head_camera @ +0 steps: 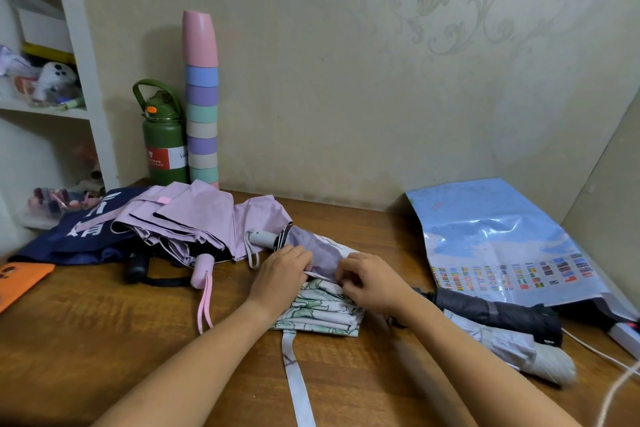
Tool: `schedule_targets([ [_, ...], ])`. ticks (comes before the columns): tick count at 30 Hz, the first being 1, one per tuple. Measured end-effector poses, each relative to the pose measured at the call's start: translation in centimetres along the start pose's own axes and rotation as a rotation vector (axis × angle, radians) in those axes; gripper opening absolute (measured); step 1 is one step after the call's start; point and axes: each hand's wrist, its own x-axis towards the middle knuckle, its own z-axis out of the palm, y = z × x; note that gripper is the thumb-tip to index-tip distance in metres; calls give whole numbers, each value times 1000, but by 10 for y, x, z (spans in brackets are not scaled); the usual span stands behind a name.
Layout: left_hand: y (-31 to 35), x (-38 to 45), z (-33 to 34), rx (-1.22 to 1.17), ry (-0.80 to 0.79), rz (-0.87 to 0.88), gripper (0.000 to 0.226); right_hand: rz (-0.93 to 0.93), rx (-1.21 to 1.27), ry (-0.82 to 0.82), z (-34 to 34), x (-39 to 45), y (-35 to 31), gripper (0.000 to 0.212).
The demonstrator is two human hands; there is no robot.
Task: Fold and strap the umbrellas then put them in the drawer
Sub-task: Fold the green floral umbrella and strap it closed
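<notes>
Both grips pinch canopy folds, left hand (282, 269) and right hand (369, 282) on the floral umbrella (322, 302) mid-tabletop (104, 340), long axis away from person, strap (298, 385) trailing toward them, neither hand nearer.

Both forearms reach forward, left hand (281, 274) and right hand (367, 282) close together, fingers curled and pinching.
</notes>
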Motion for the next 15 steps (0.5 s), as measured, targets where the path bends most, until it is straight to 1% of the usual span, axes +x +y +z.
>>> schedule_targets([
  [2,-2,1,0,-56,-33,-45,24,88,51,9,-4,5,-6,18],
  [3,-2,1,0,-79,-49,-56,21,121,66,58,-5,8,-8,17],
  [6,-4,1,-1,-132,-91,-68,15,199,-7,243,2,16,-8,17],
  [8,-5,1,0,-152,-109,-68,14,256,-61,266,7,24,-7,24],
  [10,-8,2,1,-173,-131,-81,14,335,-69,190,10,33,-7,34],
  [12,-11,3,2,-198,-152,-99,13,414,-44,57,12,41,-8,48],
  [14,-12,3,2,-204,-176,-96,11,418,-115,-90,14,44,-7,60],
  [15,-11,3,2,-190,-187,-83,9,408,-157,-139,15,45,-6,64],
])
